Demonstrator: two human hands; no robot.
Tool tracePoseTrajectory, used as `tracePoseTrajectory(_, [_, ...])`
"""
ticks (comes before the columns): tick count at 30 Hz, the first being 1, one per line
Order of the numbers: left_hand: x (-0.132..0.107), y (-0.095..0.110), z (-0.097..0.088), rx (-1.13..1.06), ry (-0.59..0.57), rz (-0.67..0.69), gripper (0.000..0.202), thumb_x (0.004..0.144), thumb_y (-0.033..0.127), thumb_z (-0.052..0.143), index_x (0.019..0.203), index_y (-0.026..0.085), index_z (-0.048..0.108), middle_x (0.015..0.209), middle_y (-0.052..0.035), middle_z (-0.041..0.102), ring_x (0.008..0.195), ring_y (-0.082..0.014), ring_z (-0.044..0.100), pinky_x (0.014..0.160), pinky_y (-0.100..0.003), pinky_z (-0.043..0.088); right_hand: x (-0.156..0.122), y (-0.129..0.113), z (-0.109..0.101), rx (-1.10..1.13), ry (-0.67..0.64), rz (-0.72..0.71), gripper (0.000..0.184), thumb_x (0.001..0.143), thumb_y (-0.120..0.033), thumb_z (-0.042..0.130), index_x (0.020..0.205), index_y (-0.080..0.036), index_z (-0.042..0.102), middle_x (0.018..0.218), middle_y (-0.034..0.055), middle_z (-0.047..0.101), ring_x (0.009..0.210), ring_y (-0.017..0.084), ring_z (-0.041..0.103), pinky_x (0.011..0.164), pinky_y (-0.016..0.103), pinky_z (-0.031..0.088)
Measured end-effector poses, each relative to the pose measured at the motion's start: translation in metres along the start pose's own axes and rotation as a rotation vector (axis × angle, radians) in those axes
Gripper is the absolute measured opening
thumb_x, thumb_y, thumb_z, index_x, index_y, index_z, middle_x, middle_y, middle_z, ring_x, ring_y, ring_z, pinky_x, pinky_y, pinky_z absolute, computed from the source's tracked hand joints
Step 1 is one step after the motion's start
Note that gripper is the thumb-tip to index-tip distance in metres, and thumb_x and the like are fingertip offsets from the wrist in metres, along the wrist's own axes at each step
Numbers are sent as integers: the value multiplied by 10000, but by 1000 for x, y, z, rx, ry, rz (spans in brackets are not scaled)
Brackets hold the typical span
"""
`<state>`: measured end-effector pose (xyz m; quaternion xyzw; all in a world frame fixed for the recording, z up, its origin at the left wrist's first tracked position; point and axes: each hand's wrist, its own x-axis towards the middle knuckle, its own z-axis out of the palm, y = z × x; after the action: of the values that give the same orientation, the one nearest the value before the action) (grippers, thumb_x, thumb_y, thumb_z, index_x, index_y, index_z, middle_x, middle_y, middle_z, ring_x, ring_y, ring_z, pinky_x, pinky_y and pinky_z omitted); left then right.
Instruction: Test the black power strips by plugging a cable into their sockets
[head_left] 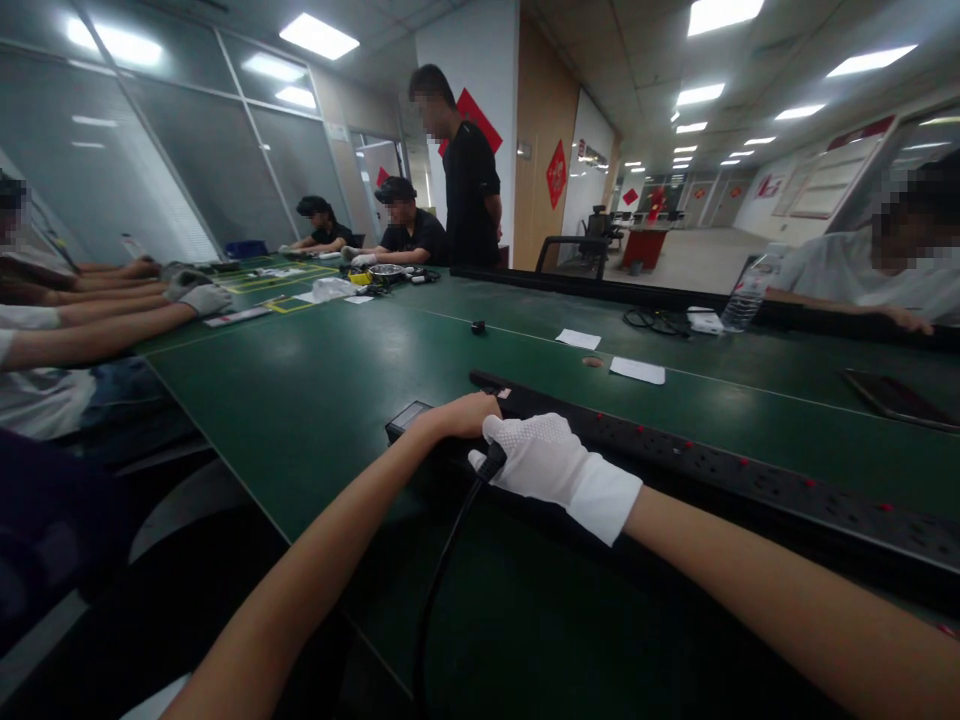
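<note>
My right hand [536, 460], in a white dotted glove, is closed around the black plug [493, 460] of a power cord. The cord [439, 580] hangs down from it towards me over the green table [330, 420]. My bare left hand [474, 412] is right beside the glove, at the near-left end of a long black power strip [720, 455] with red lights or switches along it. The left fingers are curled away and mostly hidden, so their grip does not show. A small black box [409, 420] with a grey top lies just left of my left wrist.
White papers [637, 370] and a small black object [478, 327] lie beyond the strip. A water bottle [752, 290], a coiled cable [652, 320] and a dark phone-like slab [900, 395] are further right. Other people sit around the table; one person [471, 180] stands behind it.
</note>
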<state>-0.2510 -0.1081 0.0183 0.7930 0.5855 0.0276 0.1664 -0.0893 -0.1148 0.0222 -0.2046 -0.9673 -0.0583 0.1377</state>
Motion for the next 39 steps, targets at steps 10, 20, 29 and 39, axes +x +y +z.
tracePoseTrajectory(10, [0, -5, 2, -116, -18, 42, 164, 641, 142, 432, 481, 115, 457, 486, 18, 440, 464, -66, 339, 496, -199, 288, -2, -2, -4, -13, -5, 17, 243, 780, -418, 435, 915, -228, 503, 817, 19, 649, 695, 173, 597, 552, 259, 336])
tracePoseTrajectory(20, [1, -7, 4, -145, -26, 60, 171, 646, 158, 432, 480, 118, 445, 485, 18, 442, 467, -66, 329, 499, -205, 277, 0, -1, 0, 7, -12, 17, 284, 793, -452, 410, 946, -238, 513, 811, 22, 644, 667, 164, 591, 532, 259, 328])
tracePoseTrajectory(29, [0, -5, 3, -140, -21, 35, 166, 639, 142, 435, 474, 122, 433, 482, 19, 431, 461, -67, 324, 498, -210, 275, -1, -1, 0, 2, 4, 9, 269, 795, -440, 403, 928, -234, 512, 794, 22, 640, 652, 159, 580, 516, 265, 302])
tracePoseTrajectory(39, [0, -3, 2, -145, -24, 20, 167, 645, 130, 440, 480, 119, 450, 487, 16, 449, 462, -68, 338, 496, -205, 285, -1, -1, 0, -8, 3, 20, 255, 791, -443, 407, 908, -235, 499, 774, 16, 643, 649, 157, 574, 544, 257, 306])
